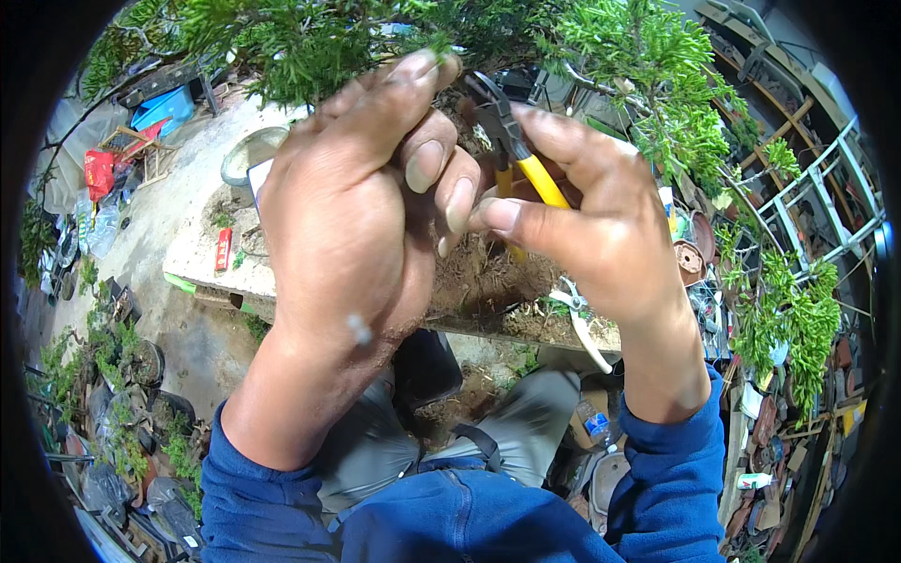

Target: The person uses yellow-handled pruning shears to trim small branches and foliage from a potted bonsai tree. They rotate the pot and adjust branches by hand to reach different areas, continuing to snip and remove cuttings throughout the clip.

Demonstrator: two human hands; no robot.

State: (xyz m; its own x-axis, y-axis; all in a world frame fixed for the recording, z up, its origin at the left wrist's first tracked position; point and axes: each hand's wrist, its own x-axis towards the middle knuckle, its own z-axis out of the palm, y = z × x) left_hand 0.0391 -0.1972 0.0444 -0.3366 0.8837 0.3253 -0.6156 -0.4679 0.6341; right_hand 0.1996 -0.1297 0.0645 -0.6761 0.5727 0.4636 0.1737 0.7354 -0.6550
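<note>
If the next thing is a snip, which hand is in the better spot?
Probably the right hand: it holds the yellow-handled, dark metal cutters. The left hand is up by the feathery green foliage, and no tool shows in it.

Single fisheye view, left unit of a head-worn pair, looking steeply down. The left hand [347,202] and right hand [601,211] stand close to the lens, tabletop [199,242] beyond; jacket front [460,518] at lower edge.

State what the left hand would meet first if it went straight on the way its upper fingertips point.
The green foliage just beyond the left hand, most likely; how deep the gap is, one view cannot settle.
</note>
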